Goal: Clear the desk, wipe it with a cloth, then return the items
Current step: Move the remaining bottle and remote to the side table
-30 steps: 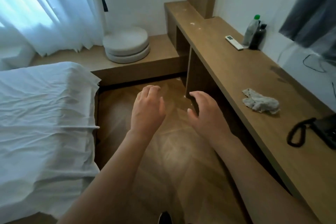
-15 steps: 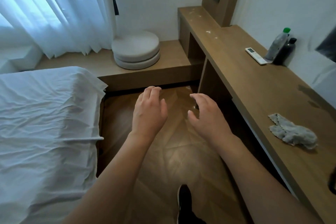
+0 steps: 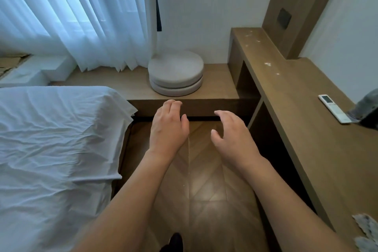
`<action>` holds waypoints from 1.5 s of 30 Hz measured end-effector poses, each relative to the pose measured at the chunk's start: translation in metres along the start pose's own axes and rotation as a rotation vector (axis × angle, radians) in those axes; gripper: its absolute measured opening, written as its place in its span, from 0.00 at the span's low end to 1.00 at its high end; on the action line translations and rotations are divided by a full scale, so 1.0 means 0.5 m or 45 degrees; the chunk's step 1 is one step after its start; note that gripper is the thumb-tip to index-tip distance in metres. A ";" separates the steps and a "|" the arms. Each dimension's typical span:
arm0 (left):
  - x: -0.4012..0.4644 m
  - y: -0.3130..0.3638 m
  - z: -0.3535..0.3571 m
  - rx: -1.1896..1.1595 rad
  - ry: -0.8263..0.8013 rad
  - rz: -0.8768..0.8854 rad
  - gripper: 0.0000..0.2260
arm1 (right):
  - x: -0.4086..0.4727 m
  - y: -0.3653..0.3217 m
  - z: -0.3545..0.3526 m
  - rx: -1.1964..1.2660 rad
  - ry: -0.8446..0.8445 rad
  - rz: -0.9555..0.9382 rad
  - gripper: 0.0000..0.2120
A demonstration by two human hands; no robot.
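Both hands are held out over the floor (image 3: 204,190), between the bed (image 3: 55,149) and the worktop (image 3: 306,129). The left hand (image 3: 166,129) has its grip loose, fingers relaxed and a little bent, holding nothing. The right hand (image 3: 233,135) has also a loose grip, fingers apart and empty. The cloth (image 3: 367,229) lies on the worktop at the lower right edge, well apart from the right hand and partly cut off. The remote (image 3: 333,111) lies farther along the worktop, near the wall, just beside a blurred grey thing I cannot identify. Two round cushions (image 3: 176,73) are stacked on the low platform under the curtain (image 3: 81,16)
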State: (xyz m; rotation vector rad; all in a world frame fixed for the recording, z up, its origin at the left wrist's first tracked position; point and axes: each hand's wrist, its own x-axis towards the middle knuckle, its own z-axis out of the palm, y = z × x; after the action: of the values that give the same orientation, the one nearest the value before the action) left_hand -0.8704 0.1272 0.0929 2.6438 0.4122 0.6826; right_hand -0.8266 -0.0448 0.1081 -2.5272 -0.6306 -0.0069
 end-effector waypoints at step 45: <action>1.284 -0.337 0.474 0.031 -0.085 -0.013 0.15 | 1.398 0.092 0.188 0.070 -0.138 -0.046 0.27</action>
State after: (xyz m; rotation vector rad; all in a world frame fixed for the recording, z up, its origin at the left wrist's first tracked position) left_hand -0.2414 0.4450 0.0861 2.6767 0.4176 0.5883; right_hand -0.1946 0.2720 0.0942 -2.4756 -0.7097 0.1337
